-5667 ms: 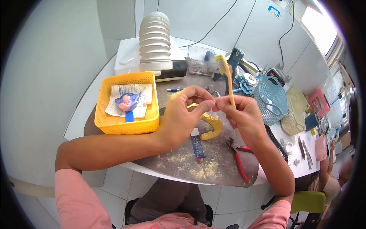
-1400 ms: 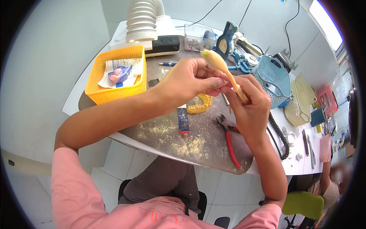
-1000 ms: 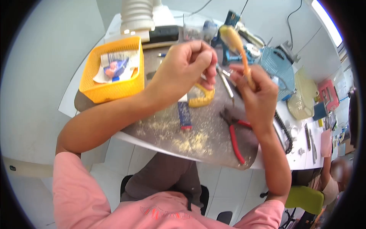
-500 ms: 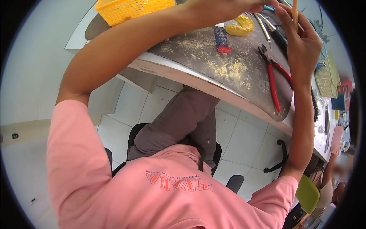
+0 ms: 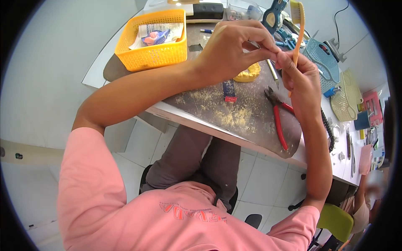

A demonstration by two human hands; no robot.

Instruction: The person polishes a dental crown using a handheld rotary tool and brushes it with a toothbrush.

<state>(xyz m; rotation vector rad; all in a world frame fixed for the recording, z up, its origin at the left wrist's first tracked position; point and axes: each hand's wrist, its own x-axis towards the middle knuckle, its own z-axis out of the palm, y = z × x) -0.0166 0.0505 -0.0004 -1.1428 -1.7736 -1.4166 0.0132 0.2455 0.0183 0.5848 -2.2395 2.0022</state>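
My right hand is closed around an orange toothbrush, held upright with its bristle end up. The fingertips of my left hand are pinched together and meet those of my right hand; whatever is between them is too small to make out. Under my left hand, partly covered, lies a yellow dental cast. Red-handled cutting pliers rest on the dark mat below my right hand. Pale yellow dust is scattered there, around a dark blue strip with a red end.
A yellow basket at the back left contains paper and a pink and blue piece. Teal and cream baskets stand at the right. A silver tool lies behind the pliers. Another person's sleeve shows far right.
The view has tilted up, showing more of the back of the bench. Both hands appear lower in view, still joined at the fingertips, with the toothbrush still in my right hand.
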